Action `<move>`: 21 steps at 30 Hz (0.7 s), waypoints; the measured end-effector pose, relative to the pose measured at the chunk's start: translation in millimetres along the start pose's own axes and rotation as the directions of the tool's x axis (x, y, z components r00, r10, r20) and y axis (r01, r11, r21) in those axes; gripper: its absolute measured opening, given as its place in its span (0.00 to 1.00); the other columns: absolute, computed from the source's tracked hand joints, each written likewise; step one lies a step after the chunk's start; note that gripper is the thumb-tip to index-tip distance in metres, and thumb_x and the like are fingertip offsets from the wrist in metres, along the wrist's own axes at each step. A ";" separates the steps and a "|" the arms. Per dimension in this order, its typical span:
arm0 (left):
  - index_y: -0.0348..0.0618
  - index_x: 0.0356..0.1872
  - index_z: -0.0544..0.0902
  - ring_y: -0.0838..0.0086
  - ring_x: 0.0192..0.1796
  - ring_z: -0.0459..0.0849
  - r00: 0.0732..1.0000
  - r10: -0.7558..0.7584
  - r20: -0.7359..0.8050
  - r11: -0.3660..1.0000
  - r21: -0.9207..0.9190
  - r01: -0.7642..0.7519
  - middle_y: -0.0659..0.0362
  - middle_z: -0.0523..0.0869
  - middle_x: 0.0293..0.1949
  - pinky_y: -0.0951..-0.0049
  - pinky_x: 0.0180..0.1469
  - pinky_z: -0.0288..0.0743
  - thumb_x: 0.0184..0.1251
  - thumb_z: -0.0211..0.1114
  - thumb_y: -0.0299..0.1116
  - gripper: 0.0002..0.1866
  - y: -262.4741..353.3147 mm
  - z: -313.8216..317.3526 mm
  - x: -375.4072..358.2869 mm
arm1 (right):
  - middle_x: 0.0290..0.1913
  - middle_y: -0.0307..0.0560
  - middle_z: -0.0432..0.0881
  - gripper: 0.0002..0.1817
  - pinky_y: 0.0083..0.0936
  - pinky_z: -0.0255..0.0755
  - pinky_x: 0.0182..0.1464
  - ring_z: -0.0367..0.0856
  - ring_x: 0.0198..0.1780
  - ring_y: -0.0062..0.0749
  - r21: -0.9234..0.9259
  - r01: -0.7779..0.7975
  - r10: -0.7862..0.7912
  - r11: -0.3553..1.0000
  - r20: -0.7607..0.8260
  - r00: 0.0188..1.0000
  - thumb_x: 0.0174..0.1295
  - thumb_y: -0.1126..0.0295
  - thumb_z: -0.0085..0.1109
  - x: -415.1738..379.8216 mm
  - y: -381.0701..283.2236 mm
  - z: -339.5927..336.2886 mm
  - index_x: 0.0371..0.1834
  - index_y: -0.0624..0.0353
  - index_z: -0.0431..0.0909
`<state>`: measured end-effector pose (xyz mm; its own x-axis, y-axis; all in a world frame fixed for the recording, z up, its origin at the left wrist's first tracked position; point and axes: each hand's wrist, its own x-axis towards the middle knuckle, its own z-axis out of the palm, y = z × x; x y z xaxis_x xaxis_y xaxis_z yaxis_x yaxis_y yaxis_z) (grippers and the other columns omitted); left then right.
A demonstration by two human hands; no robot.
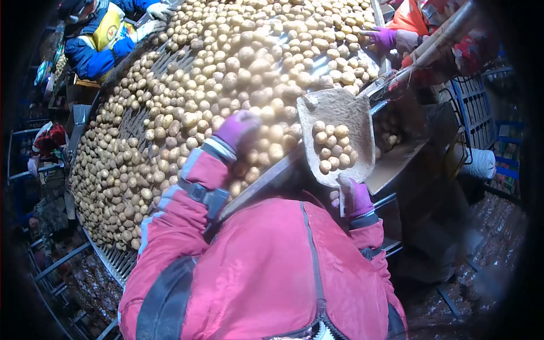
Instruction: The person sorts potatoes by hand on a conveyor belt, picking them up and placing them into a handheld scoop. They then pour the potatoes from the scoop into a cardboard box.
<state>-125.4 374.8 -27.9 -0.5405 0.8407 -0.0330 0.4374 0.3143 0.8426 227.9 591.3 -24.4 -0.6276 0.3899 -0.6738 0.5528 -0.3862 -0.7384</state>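
Note:
My left hand [238, 129], in a purple glove, is over the potatoes [170, 122] on the sorting table. Motion smears its fingers, so I cannot make out whether they hold a potato. In its purple glove, my right hand [356, 198] is closed around the lower end of a worn, dirt-coated scoop [310, 133]. Several small potatoes [334, 146] lie inside this scoop, which rests at the table's near right edge.
A metal edge [266, 178] runs between my body and the potatoes. At upper left, a person in blue sleeves [105, 54] has gloved hands at the table. Another person's purple-gloved hand [385, 38] reaches in from the right, beside a slanted pole [433, 48].

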 end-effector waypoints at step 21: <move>0.38 0.54 0.78 0.66 0.49 0.83 0.912 -0.373 -0.170 0.910 0.126 0.395 0.52 0.83 0.46 0.69 0.51 0.78 0.55 0.70 0.42 0.28 -7.4 32.6 42.2 | 0.34 0.47 0.81 0.18 0.26 0.75 0.23 0.79 0.27 0.30 0.292 -0.077 -0.018 0.953 0.309 0.951 0.65 0.58 0.58 37.6 -25.3 0.3 0.49 0.62 0.75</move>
<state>-128.1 422.3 -53.1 -0.7782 0.5750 -0.2527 0.2752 0.6738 0.6857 190.1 615.5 -31.0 -0.7760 0.1196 -0.6193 0.4150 -0.6426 -0.6441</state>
